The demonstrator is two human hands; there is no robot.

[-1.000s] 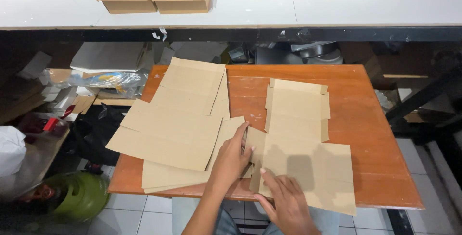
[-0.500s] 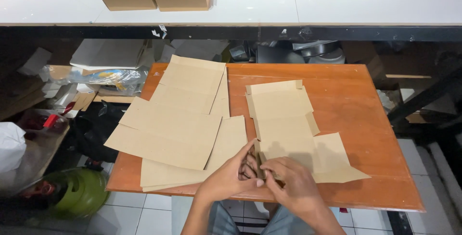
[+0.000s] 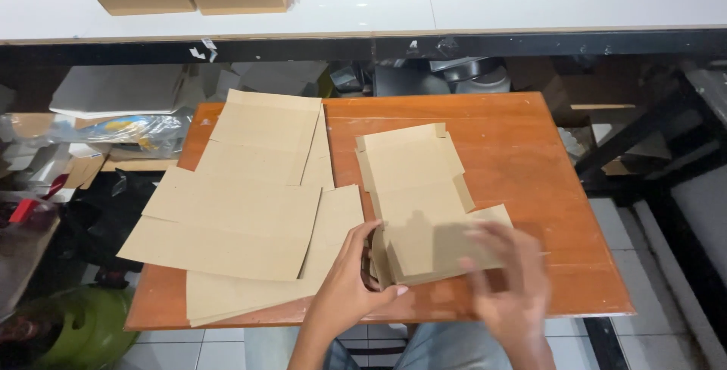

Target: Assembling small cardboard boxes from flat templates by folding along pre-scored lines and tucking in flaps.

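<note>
The flat brown die-cut cardboard box blank (image 3: pixel 420 196) lies on the orange-brown wooden table (image 3: pixel 530 158), its near end partly folded up. The left hand (image 3: pixel 350 287) curls loosely around that near-left flap, thumb on the fold; its fingertips are hidden behind the card. The right hand (image 3: pixel 509 283) is motion-blurred over the near-right edge, so its grip cannot be judged. A loose stack of brown cardboard sheets (image 3: pixel 242 211) overhangs the table's left side.

2 bare forearms, no sleeves; grey trousers (image 3: pixel 447 343).
</note>
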